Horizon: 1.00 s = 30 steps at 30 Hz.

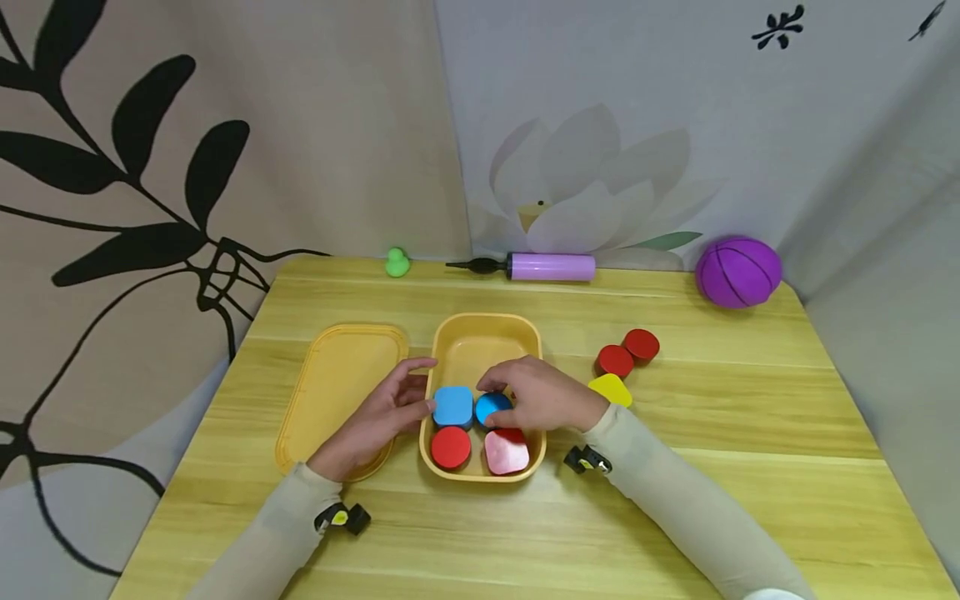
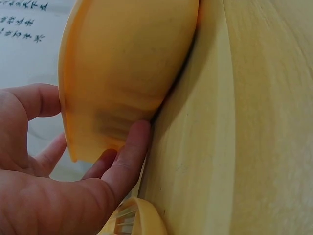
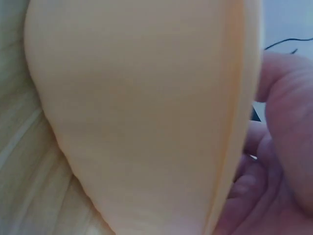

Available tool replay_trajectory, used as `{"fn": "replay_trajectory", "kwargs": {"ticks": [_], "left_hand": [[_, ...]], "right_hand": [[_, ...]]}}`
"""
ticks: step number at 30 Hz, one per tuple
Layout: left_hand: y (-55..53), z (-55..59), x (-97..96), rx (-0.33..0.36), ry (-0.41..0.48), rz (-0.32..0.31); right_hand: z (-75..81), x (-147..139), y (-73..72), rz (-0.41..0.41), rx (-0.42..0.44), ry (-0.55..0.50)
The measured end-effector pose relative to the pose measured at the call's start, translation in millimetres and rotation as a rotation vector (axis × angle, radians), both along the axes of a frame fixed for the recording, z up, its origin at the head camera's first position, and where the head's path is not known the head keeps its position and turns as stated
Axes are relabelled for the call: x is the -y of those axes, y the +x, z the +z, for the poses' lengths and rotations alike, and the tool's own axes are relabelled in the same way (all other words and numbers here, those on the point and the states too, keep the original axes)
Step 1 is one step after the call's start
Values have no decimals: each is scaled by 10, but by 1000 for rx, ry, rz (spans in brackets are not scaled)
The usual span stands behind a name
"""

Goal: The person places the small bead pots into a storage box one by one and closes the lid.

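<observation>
A yellow plastic box (image 1: 483, 340) stands on the table with its near half holding several blocks. My right hand (image 1: 553, 393) reaches over the box's right rim and pinches a round blue block (image 1: 492, 407) between thumb and fingers. Beside that lie a square blue block (image 1: 453, 406), a round red block (image 1: 451, 448) and a pinkish-red block (image 1: 507, 454) with rounded corners. Against the box's left wall rest the fingertips of my left hand (image 1: 378, 419). The left wrist view has these fingers (image 2: 136, 139) extended along the outer wall. In the right wrist view the wall hides the blocks.
A yellow lid (image 1: 337, 392) lies left of the box, partly under my left hand. To the right are two round red blocks (image 1: 615, 361) and a yellow block (image 1: 611, 389). Along the back stand a green toy (image 1: 397, 262), a purple pump (image 1: 551, 267) and a purple ball (image 1: 738, 272).
</observation>
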<state>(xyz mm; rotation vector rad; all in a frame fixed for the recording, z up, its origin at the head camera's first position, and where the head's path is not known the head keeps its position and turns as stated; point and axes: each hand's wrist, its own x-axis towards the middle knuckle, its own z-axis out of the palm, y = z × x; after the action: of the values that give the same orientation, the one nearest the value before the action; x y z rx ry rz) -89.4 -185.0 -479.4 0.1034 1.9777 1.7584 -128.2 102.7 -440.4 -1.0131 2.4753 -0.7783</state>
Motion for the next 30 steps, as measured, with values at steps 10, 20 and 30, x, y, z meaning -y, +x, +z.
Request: {"fn": "replay_trajectory", "kwargs": {"ticks": [10,20,30], "left_hand": [[5,33,-19,-1,0,-3],[-2,24,-14,-9,-9,9],[3,33,-13,-19,-17,1]], "right_hand": [[102,-184,69,-122,-30,-187],[148,-490,90,-199,-92,-344],[35,-962,46,-384,-122,-360]]}}
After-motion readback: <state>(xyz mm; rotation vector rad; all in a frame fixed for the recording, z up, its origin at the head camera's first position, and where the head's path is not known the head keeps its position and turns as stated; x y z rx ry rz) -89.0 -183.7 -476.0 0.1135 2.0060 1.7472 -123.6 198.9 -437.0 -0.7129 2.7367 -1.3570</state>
